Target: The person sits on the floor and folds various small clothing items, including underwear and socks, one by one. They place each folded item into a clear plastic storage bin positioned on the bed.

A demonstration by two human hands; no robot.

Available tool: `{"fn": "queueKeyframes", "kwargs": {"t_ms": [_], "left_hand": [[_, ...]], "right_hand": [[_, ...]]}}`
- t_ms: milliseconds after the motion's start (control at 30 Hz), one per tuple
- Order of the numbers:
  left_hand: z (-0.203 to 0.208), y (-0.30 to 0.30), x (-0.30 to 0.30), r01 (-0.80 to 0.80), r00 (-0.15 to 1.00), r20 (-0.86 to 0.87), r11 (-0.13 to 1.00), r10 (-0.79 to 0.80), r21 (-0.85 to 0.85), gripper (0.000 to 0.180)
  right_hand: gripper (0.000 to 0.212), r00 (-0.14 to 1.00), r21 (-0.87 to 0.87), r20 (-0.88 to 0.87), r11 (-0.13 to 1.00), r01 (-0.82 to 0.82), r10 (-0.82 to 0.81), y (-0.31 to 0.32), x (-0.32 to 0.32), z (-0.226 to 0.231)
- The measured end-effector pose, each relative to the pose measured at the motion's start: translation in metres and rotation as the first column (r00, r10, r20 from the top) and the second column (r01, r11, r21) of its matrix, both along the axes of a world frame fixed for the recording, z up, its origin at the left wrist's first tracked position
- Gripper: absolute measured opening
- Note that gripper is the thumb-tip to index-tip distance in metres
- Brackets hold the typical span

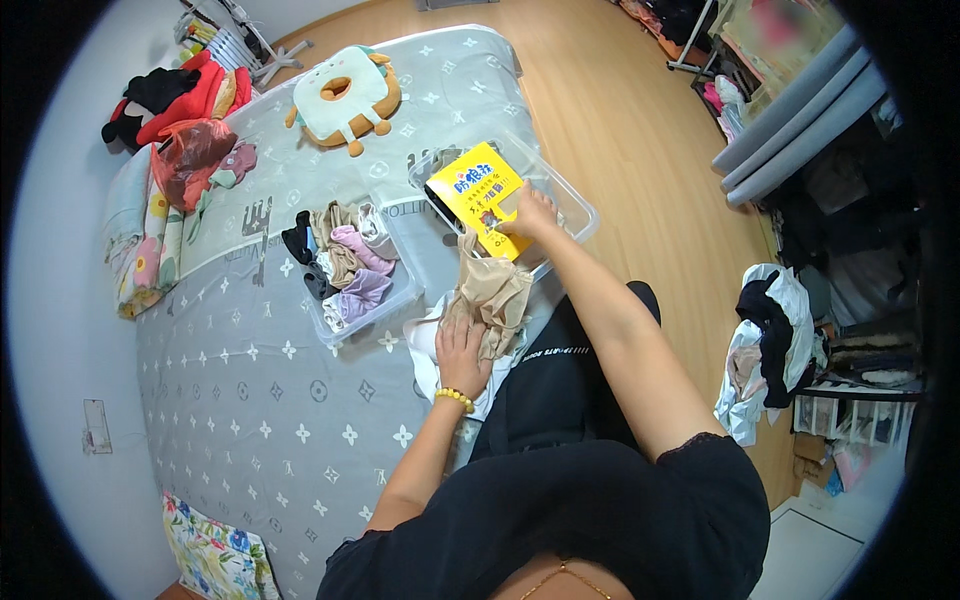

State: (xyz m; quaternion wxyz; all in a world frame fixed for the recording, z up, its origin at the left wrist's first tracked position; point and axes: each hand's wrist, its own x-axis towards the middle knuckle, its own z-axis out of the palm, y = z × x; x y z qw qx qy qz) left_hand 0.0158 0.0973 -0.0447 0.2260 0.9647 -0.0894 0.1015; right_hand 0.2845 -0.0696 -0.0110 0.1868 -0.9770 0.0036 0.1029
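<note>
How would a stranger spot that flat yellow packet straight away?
Find the big grey patterned bed, then, of the two clear boxes there, the right-hand plastic box in the picture. At that box, look for the yellow packet. Its flat, bright, printed rectangle sets it apart from the soft, rumpled beige cloth just below it.

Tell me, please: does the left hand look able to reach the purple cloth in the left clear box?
Probably yes: the left hand rests on the beige cloth, close by, and the purple cloth lies uncovered in the open-topped left clear box. Only the box's side wall seems in between.
</note>
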Motion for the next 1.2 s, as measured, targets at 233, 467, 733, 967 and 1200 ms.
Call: {"fn": "queueKeyframes", "kwargs": {"t_ms": [233,467,733,967,1200], "left_hand": [[0.008,0.016,0.000,0.013,0.998,0.059,0.934,0.009,-0.358,0.030],[0.045,0.073,-0.041,-0.165,0.983,-0.171,0.743,0.069,-0.649,0.014],[0.083,0.090,-0.040,0.078,0.893,-0.420,0.974,-0.163,-0.213,0.026],[0.108,-0.002,0.113,0.165,0.982,-0.016,0.897,-0.188,-0.411,0.034],[0.070,-0.090,0.246,-0.007,0.758,-0.608,0.935,0.236,0.355,0.105]], "right_hand": [[0.041,0.976,0.280,0.219,0.956,-0.084,0.022,-0.025,0.021,0.018],[0.024,0.841,0.504,0.478,0.863,-0.025,-0.255,-0.087,-0.017,0.126],[0.016,0.848,0.961,0.189,0.271,-0.056,-0.495,-0.142,-0.065,0.126],[0.011,0.830,0.995,-0.027,0.069,0.079,-0.557,-0.145,-0.102,0.109],[0.011,0.832,0.954,0.030,0.265,0.143,-0.555,-0.150,-0.114,0.072]]}}
